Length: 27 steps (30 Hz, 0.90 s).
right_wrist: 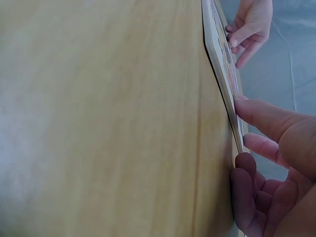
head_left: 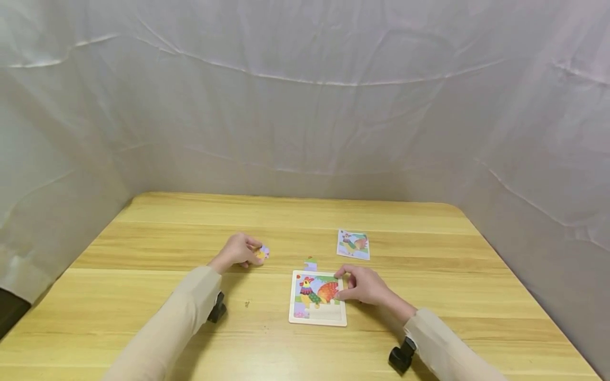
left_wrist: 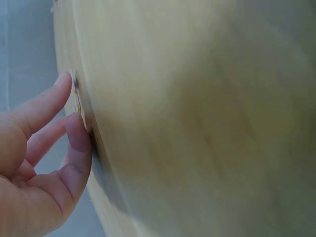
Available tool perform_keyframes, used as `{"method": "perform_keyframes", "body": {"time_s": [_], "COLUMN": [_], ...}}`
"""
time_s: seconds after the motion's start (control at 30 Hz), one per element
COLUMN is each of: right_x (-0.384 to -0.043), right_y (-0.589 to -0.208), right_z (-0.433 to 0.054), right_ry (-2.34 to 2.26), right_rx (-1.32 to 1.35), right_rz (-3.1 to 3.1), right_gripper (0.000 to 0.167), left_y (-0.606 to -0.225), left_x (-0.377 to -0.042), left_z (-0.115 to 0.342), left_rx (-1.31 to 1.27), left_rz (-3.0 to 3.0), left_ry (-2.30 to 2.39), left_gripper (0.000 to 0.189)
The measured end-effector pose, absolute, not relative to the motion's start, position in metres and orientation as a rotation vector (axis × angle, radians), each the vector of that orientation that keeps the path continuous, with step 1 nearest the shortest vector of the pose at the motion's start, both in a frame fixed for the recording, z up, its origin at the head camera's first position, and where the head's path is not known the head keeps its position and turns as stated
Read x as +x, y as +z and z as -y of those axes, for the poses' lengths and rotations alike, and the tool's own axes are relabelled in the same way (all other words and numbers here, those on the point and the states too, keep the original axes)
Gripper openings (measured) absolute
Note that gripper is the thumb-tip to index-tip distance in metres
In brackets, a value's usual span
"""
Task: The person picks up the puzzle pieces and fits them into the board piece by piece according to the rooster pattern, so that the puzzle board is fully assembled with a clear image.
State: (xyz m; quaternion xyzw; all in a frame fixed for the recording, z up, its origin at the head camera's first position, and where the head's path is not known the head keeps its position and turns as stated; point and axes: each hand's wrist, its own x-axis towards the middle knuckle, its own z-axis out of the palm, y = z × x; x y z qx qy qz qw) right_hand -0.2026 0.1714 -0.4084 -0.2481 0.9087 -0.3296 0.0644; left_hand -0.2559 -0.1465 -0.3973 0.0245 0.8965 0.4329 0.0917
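My left hand (head_left: 240, 250) pinches a jigsaw puzzle piece (head_left: 263, 252), purple and yellow, between thumb and fingers, just at the table surface. In the left wrist view that piece (left_wrist: 75, 91) shows edge-on. A partly filled jigsaw puzzle (head_left: 316, 299) in a pale frame, with a hen picture, lies flat in front of me; its lower right part shows bare backing. My right hand (head_left: 366, 286) grips the puzzle's upper right corner, with its thumb on the right side and the index finger by the top edge. Its other fingers curl beside the frame (right_wrist: 217, 59).
Behind the puzzle frame lies a loose purple and green piece (head_left: 311, 265). A picture card (head_left: 353, 244) with the same hen lies farther back to the right. The wooden table (head_left: 257, 344) is enclosed by hanging grey cloth (head_left: 305, 121).
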Motion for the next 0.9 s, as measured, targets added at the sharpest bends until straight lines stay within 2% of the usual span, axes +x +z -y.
{"method": "perform_keyframes", "body": {"time_s": [0.27,0.9], "right_x": [-0.204,-0.2048], "right_y": [-0.4095,-0.4093], "right_z": [-0.1711,-0.1704], "right_ry": [-0.986,-0.952], "right_rx": [-0.688,-0.672], "right_rz": [-2.72,-2.729], "right_gripper": [0.035,0.035], "left_y": [-0.3977,-0.3942], "left_x": [-0.2585,-0.2617], "left_z": [0.1453,0.1433], "left_rx": [0.144,0.116], "left_rz": [-2.691,-2.834], "left_ry": [1.222,1.024], "left_gripper": [0.043,0.036]}}
